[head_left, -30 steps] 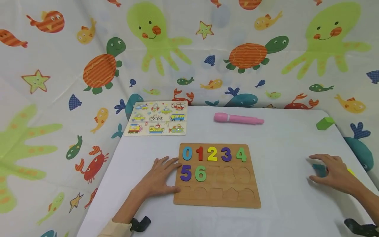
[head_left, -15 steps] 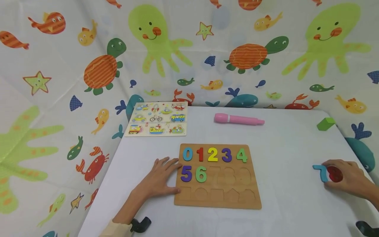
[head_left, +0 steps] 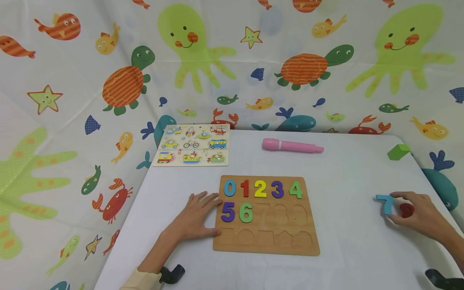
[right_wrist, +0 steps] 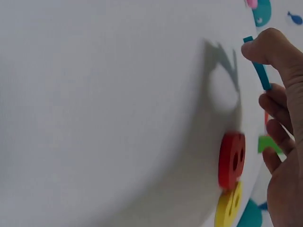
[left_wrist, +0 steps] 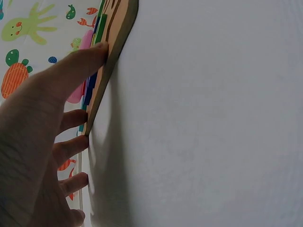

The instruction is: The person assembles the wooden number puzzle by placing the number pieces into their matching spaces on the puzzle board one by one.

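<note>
Nearest you, a pale sleeve ended at your left wrist, and a black mount jutted out by each wrist, the left one just past the cuff. Your left hand was spread wide beside the board, its thumb tip against the left edge; farther up, a fingertip touched that edge or lay just beside it, you could not tell which. Well to the right, your right hand held the blue 7, pinched between thumb and fingers. The 7 was raised off the white table, its shadow falling apart from it.

Under that hand's curve lay a red piece, with a yellow piece close by it; whether the two touched, you could not tell.

On the board, the nearest row was all outlined slots. The middle row had the purple 5 and green 6, then three outlines. The far row held 0, 1, 2, 3 and 4.

Beyond stood a green block near the table's right edge, a pink pen lying across the middle, and a picture board at left. Farthest was the sea-animal cloth.
</note>
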Demonstrator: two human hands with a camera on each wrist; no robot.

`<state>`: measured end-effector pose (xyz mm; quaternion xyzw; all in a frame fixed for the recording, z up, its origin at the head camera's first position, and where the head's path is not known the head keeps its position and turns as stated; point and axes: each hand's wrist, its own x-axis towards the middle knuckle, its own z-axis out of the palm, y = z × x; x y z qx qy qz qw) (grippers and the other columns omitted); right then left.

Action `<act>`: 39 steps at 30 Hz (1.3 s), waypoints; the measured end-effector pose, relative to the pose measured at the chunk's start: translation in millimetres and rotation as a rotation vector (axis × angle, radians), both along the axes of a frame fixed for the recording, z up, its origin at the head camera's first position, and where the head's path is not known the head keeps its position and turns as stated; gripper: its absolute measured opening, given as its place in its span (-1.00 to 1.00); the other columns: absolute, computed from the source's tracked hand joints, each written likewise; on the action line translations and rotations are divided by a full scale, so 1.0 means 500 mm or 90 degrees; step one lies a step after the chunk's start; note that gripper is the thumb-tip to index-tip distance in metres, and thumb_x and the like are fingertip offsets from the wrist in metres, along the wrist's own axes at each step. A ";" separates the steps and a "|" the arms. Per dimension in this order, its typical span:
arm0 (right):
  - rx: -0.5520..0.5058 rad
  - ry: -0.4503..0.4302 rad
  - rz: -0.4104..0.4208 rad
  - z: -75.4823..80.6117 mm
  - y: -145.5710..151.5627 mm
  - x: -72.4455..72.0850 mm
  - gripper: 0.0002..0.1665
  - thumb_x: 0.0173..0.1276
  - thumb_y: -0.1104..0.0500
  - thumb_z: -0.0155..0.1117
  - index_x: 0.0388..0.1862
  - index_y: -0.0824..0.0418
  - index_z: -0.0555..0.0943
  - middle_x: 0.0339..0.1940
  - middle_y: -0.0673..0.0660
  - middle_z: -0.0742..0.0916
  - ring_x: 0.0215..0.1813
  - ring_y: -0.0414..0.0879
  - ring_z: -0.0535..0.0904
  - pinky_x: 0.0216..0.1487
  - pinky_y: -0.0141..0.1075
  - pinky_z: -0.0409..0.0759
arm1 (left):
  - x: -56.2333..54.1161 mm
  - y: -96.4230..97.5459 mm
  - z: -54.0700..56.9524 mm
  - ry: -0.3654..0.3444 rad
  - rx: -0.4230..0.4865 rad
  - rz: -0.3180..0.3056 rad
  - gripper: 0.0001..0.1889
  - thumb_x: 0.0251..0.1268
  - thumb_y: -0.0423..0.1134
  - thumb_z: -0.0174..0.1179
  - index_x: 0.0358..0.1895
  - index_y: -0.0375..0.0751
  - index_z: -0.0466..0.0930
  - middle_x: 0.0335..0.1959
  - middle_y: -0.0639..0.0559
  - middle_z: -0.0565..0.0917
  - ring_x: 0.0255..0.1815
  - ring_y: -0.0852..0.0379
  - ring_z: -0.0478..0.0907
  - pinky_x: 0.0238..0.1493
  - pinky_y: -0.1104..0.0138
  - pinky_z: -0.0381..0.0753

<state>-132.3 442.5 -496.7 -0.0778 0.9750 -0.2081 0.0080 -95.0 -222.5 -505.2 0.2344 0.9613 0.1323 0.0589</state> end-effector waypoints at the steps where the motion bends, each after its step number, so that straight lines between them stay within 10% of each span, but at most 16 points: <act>1: -0.015 0.009 0.002 0.002 -0.010 0.000 -0.16 -0.04 0.12 0.65 0.15 0.42 0.44 0.03 0.53 0.50 0.08 0.54 0.15 -0.22 0.42 0.39 | 0.000 0.000 -0.001 0.002 -0.001 0.000 -0.03 -0.02 0.55 0.18 0.49 0.20 0.28 0.55 0.09 0.17 0.54 -0.19 -0.01 0.44 -0.26 -0.15; 14: -0.122 0.071 0.054 0.014 -0.212 -0.012 -0.16 -0.07 0.10 0.68 0.19 0.29 0.52 0.13 0.38 0.56 0.21 0.38 0.23 -0.13 0.46 0.40 | 0.001 -0.004 -0.004 0.006 -0.002 -0.006 -0.03 0.00 0.55 0.15 0.49 0.18 0.27 0.55 0.08 0.18 0.54 -0.18 0.00 0.43 -0.27 -0.14; 26: -0.162 0.151 0.147 -0.014 -0.435 -0.008 -0.16 -0.21 0.06 0.73 0.10 0.26 0.58 0.03 0.18 0.65 0.11 0.11 0.35 0.03 0.08 0.39 | 0.000 -0.003 -0.002 0.007 -0.007 -0.004 -0.03 0.00 0.57 0.13 0.49 0.18 0.27 0.54 0.08 0.18 0.54 -0.18 -0.01 0.43 -0.28 -0.15; 39: -0.193 0.138 0.183 -0.046 -0.585 0.018 -0.16 -0.19 -0.10 0.69 0.08 0.15 0.56 0.03 0.05 0.65 0.13 -0.01 0.36 0.07 0.01 0.48 | -0.001 -0.004 0.000 0.010 -0.005 -0.007 -0.03 0.00 0.57 0.12 0.49 0.18 0.28 0.54 0.09 0.19 0.53 -0.19 0.01 0.42 -0.29 -0.13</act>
